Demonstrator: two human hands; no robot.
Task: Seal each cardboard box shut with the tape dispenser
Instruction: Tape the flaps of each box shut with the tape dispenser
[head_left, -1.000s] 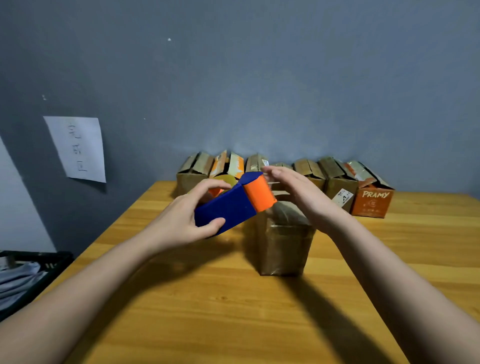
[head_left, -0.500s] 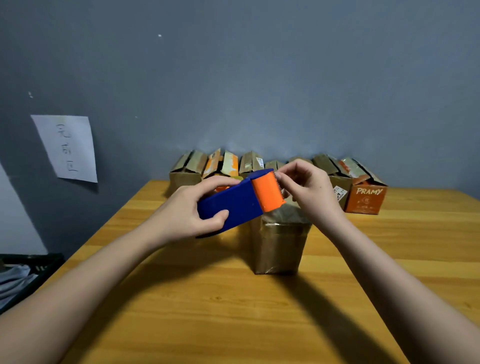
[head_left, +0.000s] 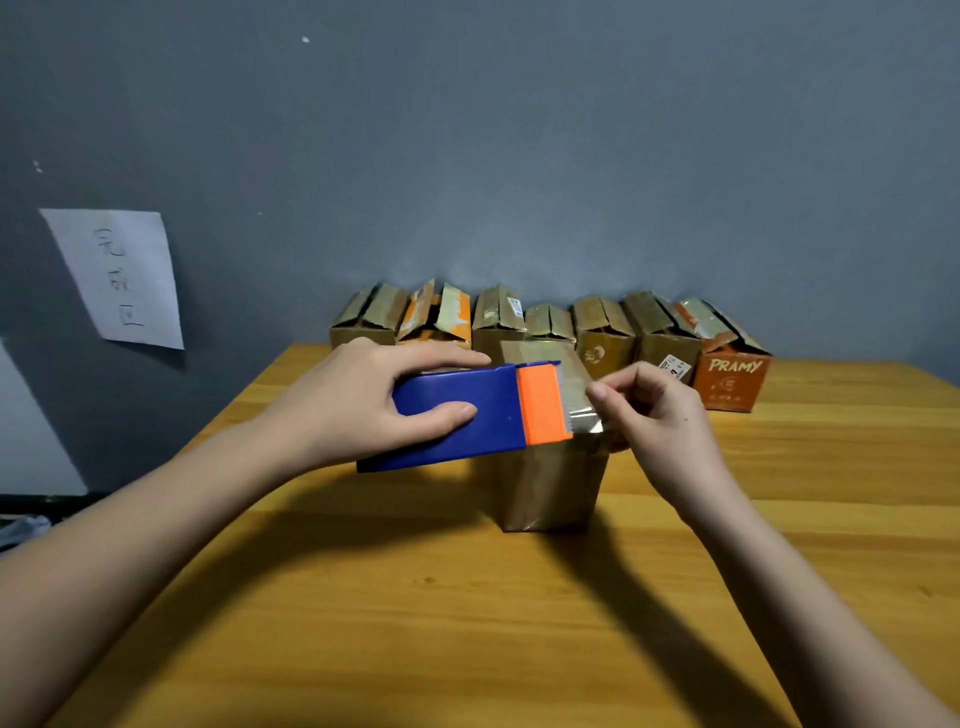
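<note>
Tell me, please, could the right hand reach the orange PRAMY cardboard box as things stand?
Probably yes: the orange PRAMY cardboard box stands just beyond the right hand with bare table between, though that hand pinches clear tape.

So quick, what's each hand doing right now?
Left hand: grips the blue tape dispenser.
Right hand: pinches the loose tape end at the dispenser's orange end, over the box.
</note>
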